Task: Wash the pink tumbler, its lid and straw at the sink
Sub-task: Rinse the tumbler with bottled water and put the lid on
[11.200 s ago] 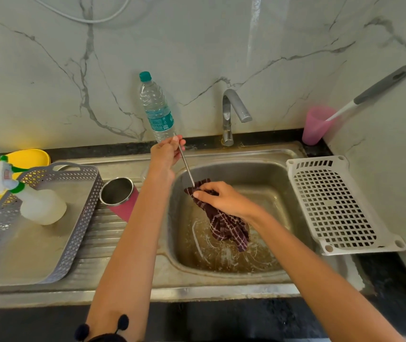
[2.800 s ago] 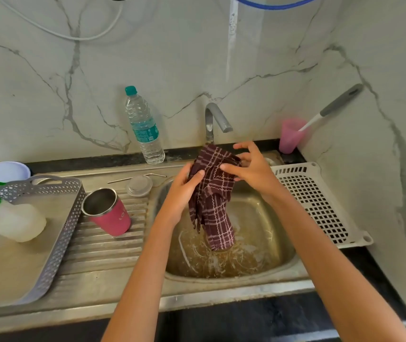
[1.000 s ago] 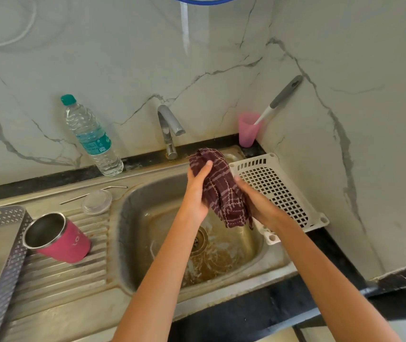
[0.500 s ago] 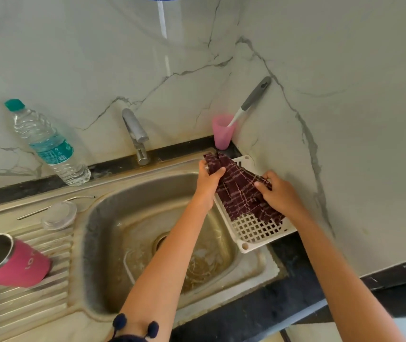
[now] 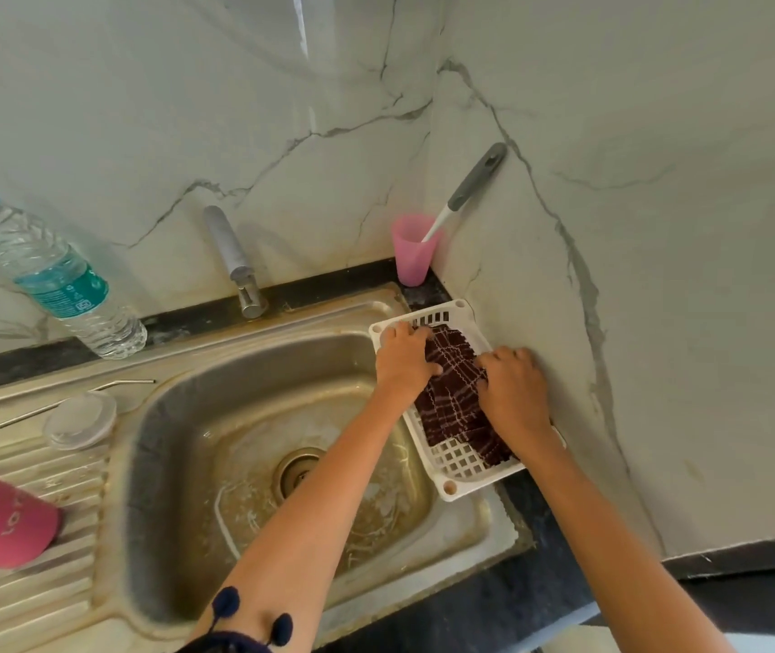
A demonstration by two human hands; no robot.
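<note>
My left hand (image 5: 402, 358) and my right hand (image 5: 512, 393) both hold a maroon checked cloth (image 5: 454, 402) down on the white perforated tray (image 5: 463, 468) to the right of the sink. My left hand grips its far left edge and my right hand its right side. The pink tumbler (image 5: 2, 527) stands open-topped on the ribbed drainboard at the far left, partly cut off by the frame. Its clear lid (image 5: 80, 419) lies flat at the basin's left rim. The metal straw (image 5: 76, 398) lies just behind the lid.
The steel sink basin (image 5: 197, 445) is wet, with its drain in the middle. A faucet (image 5: 235, 256) rises behind it. A water bottle (image 5: 58, 282) stands at the back left. A pink cup (image 5: 411, 256) holding a grey-handled brush sits in the wall corner.
Both hands carried the cloth from over the basin rightward and lowered it flat onto the white tray. The view has swung right, so the tumbler now sits at the left edge.
</note>
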